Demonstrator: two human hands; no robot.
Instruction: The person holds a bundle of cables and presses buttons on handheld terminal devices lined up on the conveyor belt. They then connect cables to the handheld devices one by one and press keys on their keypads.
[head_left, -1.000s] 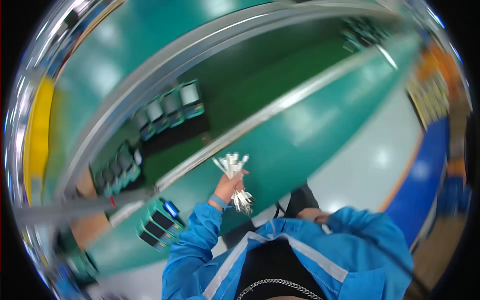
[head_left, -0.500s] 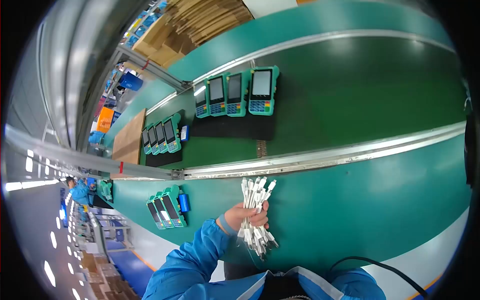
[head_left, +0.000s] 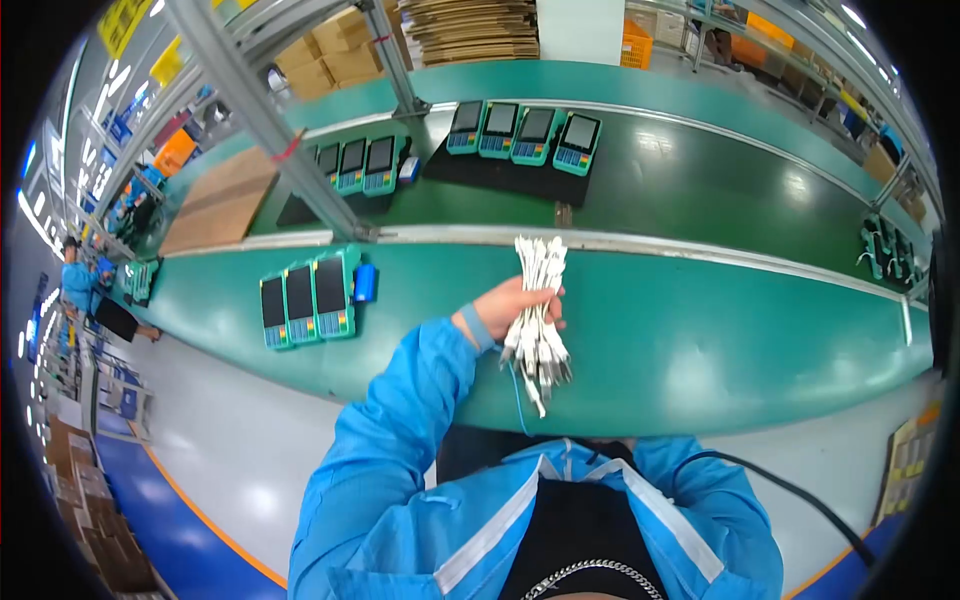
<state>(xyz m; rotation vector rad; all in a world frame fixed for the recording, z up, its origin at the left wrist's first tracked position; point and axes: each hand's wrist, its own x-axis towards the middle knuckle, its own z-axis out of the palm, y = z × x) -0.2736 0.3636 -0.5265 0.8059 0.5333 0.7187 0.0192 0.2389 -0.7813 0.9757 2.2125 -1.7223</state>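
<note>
My left hand (head_left: 522, 302) is closed around a bundle of short white USB cables (head_left: 540, 345), held above the near green worktop. Their white connectors fan out at the top, and the other plug ends hang below my fingers. A wrist strap with a thin blue cord (head_left: 518, 395) circles this wrist. Of my right arm only the blue sleeve (head_left: 715, 500) shows at the body's side; the hand itself is out of sight. Left of the bundle, several green-cased card payment terminals (head_left: 312, 298) lie side by side, with a blue block (head_left: 365, 283) against them.
Beyond a metal rail (head_left: 450, 235), more payment terminals (head_left: 535, 135) lie on a black mat (head_left: 500, 180) on the conveyor. A metal post (head_left: 300, 160) rises at the left beside a wooden board (head_left: 220, 200). Several green devices (head_left: 885, 250) sit far right. A co-worker (head_left: 80, 280) is at far left.
The view has swung rightward and levelled, bringing the conveyor's right end and more of my jacket into sight. My left hand keeps its grip on the cables.
</note>
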